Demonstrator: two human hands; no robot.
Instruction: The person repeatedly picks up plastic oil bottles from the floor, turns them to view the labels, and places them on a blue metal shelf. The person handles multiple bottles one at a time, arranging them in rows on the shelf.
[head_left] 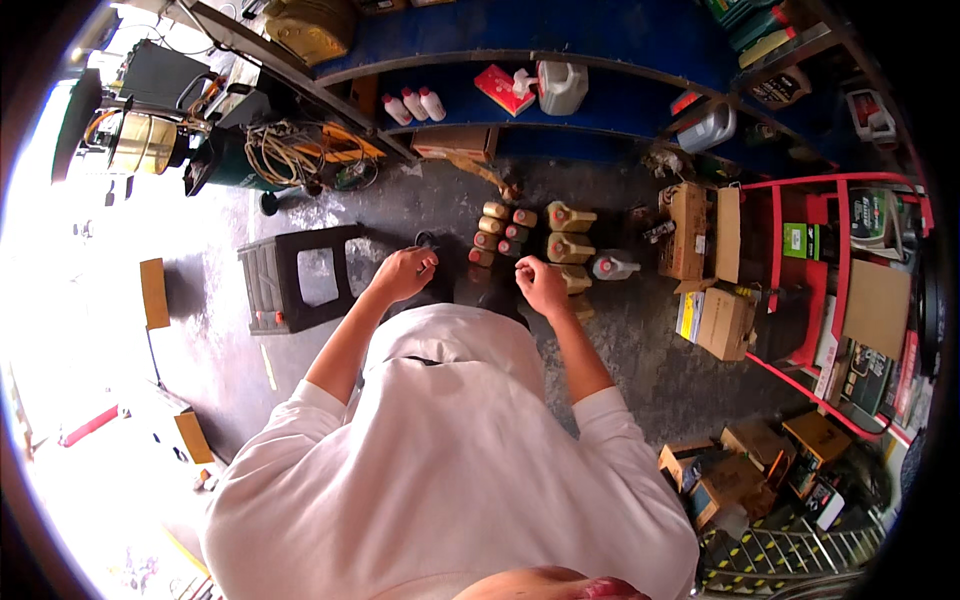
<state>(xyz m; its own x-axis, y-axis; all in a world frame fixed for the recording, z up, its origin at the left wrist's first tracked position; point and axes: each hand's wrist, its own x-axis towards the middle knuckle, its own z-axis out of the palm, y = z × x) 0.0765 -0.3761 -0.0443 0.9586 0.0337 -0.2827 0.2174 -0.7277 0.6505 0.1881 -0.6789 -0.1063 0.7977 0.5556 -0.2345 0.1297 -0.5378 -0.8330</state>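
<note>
Two bare hands are held out over a dark, scuffed floor (440, 200), forearms raised from a white short-sleeved shirt (450, 470). The left hand (404, 274) is held slightly left of the body's midline, its fingers loosely bent; whether anything is pinched between them cannot be told. The right hand (541, 284) is held with its fingers curled inward toward the thumb; whether the tips are pressed together cannot be told from this angle. Just beyond the right hand, small squarish plastic bottles in tan and reddish brown (490, 225) are stood in two close columns on the floor. To their right, a column of larger tan plastic jugs with tapered necks (570, 247) is lined up, the nearer ones partly hidden by the right hand and forearm. A single silver-grey plastic jug (612, 266) is placed just beside that column, on its right. Left of the left hand, a dark grey plastic stool with a rectangular opening (264, 285) is seen. Ahead, on a blue metal shelf (620, 35), three white bottles with reddish caps (412, 105), a red-and-white carton (500, 88) and a whitish jug (562, 88) are kept. Farther right, opened brown cardboard boxes (684, 235) are set near a red tubular metal rack (845, 235).
</note>
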